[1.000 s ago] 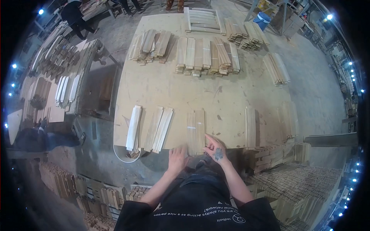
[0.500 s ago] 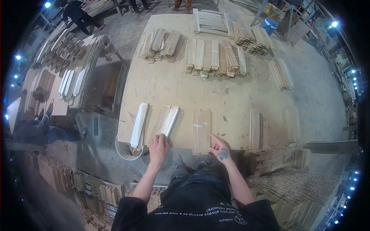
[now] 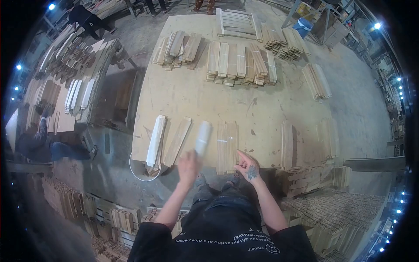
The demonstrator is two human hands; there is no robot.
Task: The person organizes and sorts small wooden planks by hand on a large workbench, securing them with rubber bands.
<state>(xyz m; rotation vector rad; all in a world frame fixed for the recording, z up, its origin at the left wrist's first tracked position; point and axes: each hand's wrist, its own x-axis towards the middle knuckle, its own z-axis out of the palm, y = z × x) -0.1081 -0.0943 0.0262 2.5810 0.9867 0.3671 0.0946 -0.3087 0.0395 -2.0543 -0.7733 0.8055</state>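
Left hand (image 3: 188,162) was clamped on the near end of a pale wooden slat (image 3: 202,137), which was lifted off the table (image 3: 192,102) and blurred, pointing away from the body. Right hand (image 3: 247,166) rested at the near table edge, fingers loosely spread and holding nothing, fingertips touching the near end of a flat stack of brown slats (image 3: 227,146) lying just right of the lifted piece. The slat looked thin, stiff and light, judged easy to carry one-handed; an end grip would let the far tip swing, so a hold nearer the middle would likely steady it. Sawn faces looked dry, not slippery; splinters at the edges seemed possible. Left of the left hand lay a single brown board (image 3: 176,140) set at a slant, and beyond it a bundle of whitish slats (image 3: 155,140) overhanging the near edge above a white bucket (image 3: 140,171) on the floor. Right of the right hand stood one narrow slat pile (image 3: 286,143), well apart from the brown stack. Far across the table were rows of stacked slats (image 3: 239,63) and a slatted frame (image 3: 235,24). Between the lifted slat and the brown stack the gap was narrow, so its swinging tip could knock that stack. Another person (image 3: 41,146) sat on the floor far to the left.
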